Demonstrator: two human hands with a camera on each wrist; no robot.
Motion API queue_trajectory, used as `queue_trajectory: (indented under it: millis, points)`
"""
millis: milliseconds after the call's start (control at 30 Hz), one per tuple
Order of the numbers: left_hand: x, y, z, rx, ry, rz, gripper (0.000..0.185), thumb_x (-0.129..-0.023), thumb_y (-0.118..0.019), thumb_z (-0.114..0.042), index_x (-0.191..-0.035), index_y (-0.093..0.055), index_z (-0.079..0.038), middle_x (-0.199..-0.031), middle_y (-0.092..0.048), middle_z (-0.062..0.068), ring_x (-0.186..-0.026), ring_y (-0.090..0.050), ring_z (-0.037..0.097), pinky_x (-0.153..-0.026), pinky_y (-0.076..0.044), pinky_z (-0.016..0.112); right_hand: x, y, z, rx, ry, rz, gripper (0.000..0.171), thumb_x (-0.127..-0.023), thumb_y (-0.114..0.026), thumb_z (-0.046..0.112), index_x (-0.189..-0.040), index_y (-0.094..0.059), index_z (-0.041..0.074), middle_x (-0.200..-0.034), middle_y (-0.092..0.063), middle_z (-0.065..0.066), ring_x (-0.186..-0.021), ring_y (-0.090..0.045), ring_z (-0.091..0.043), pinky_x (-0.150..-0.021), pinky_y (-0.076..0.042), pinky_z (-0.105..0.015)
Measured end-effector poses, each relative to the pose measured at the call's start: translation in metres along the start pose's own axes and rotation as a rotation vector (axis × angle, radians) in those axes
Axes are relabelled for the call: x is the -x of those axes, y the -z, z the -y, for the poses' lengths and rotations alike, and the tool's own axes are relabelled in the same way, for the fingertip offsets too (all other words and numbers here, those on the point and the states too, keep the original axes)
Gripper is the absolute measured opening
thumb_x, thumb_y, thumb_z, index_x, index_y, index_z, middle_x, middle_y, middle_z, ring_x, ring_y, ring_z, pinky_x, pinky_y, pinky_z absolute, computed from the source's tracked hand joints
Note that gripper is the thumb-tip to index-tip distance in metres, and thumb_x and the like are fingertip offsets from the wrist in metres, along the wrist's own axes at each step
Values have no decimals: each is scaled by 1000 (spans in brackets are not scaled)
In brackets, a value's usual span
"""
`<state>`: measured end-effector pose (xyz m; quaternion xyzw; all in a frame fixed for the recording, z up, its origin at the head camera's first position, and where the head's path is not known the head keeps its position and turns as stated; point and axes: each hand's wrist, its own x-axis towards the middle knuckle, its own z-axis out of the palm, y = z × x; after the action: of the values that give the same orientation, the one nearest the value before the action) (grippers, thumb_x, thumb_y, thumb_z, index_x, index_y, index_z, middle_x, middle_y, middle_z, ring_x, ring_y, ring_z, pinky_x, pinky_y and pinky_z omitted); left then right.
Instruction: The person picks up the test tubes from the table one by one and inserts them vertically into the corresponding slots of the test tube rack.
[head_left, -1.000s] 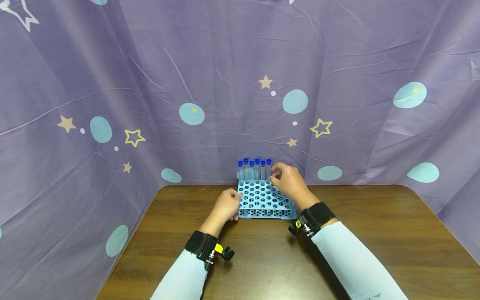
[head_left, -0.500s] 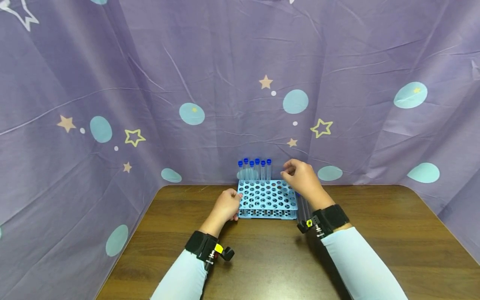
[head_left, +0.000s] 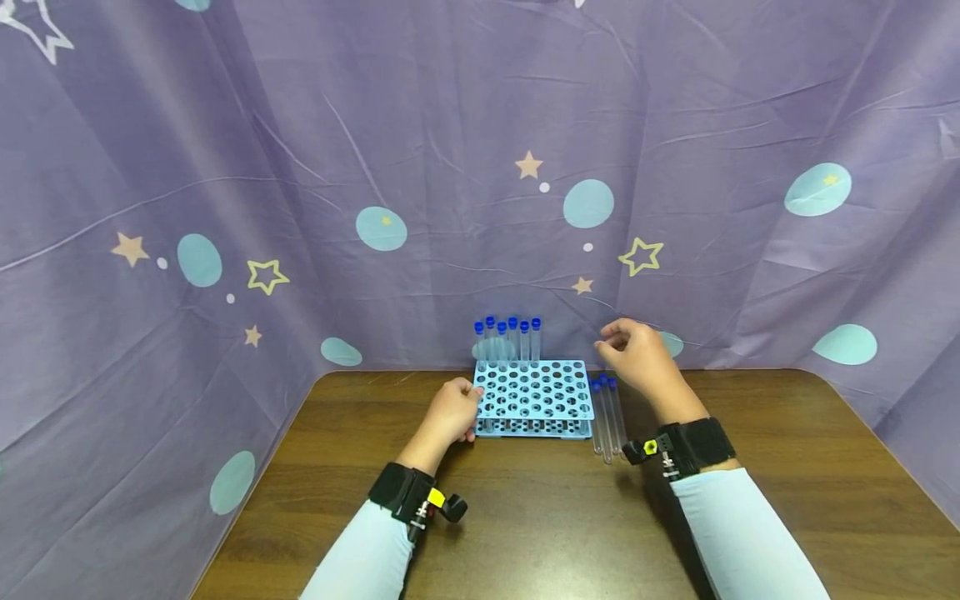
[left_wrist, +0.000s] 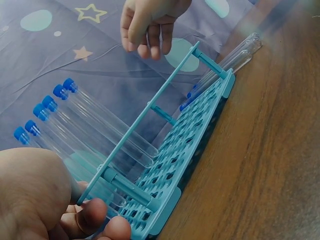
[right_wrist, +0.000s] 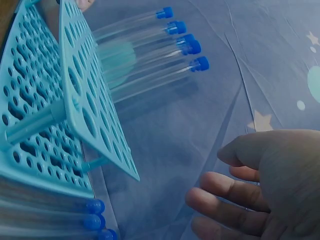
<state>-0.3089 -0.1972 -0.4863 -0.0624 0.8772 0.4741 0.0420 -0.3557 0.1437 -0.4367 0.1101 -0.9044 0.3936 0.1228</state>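
Left hand: my left hand (head_left: 450,412) rests against the left end of the light-blue tube rack (head_left: 534,398); the fingers are curled at its lower corner, so I judge it grips the rack to steady it.
Right hand: my right hand (head_left: 637,357) hangs in the air to the right of the rack, above its far corner; the fingers are loosely bent and hold nothing.
Loose tubes: three blue-capped tubes (head_left: 606,415) lie flat on the counter (head_left: 750,417), just beside the right side of the rack, caps pointing away from me.
Standing tubes: six capped tubes (head_left: 507,340) stand upright in the back rows of the rack, toward the left.
Risk, rolling: the lying tubes are round and nothing blocks them on the right, so I think a careless touch from the right hand can roll them over the counter.
Risk, rack: if the left hand loosens, a push on the rack can shift it, and the standing tubes can lean or rattle.
Head view: only here I see the whole layout and the purple curtain (head_left: 300,167) behind.
Left wrist view: it shows the fingertips (left_wrist: 95,217) under the rack corner.
Right wrist view: it shows the empty palm and the caps (right_wrist: 97,220) of the lying tubes, close to the rack's edge.
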Motion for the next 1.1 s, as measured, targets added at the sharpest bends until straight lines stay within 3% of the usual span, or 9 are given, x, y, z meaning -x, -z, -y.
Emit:
queue_trajectory:
  millis: [233,400,533,633,867,1100]
  points:
    - [0,0,0,-7,-5,4,27,-120,-57,-30,-114,-65,-6,-65,-59,6,-45,-59,19,-42,-48,27,3,8,-7,44,-56,77,33,-109,-76,28,-129,-76,1,-114,-83,-20,-97,-80,-32,-86,-65,-51]
    - [1,2,-1,-4,-10,0,27,-120,-56,-30,-113,-65,-5,-66,-60,6,-46,-59,19,-42,-48,27,4,14,-12,98,-108,225,45,-110,-74,28,-140,-71,-4,-112,-83,-21,-88,-82,-25,-79,-66,-43]
    - [1,2,-2,-6,-4,2,27,-121,-56,-30,-113,-65,-5,-66,-59,6,-46,-60,19,-43,-49,27,5,14,-20,128,-137,304,50,-108,-75,27,-143,-68,-9,-105,-84,-20,-80,-82,-22,-79,-68,-44]
    - [2,2,-2,-2,2,1,27,-121,-56,-29,-113,-65,-5,-66,-59,6,-47,-60,20,-43,-49,27,7,12,-26,125,-149,333,51,-107,-76,24,-143,-67,-12,-99,-84,-18,-77,-81,-22,-80,-68,-46]
    - [1,2,0,-5,-1,8,28,-121,-56,-30,-114,-65,-5,-67,-60,7,-47,-61,20,-44,-49,28,11,12,-32,97,-234,405,55,-107,-76,19,-150,-60,-12,-87,-80,-12,-70,-75,-21,-62,-62,-34]
    - [-1,1,1,-12,-2,3,28,-121,-55,-30,-115,-65,-5,-67,-60,7,-48,-61,20,-44,-50,28,14,9,-36,77,-296,446,61,-102,-79,19,-150,-59,-12,-90,-80,-14,-75,-77,-24,-65,-68,-40]
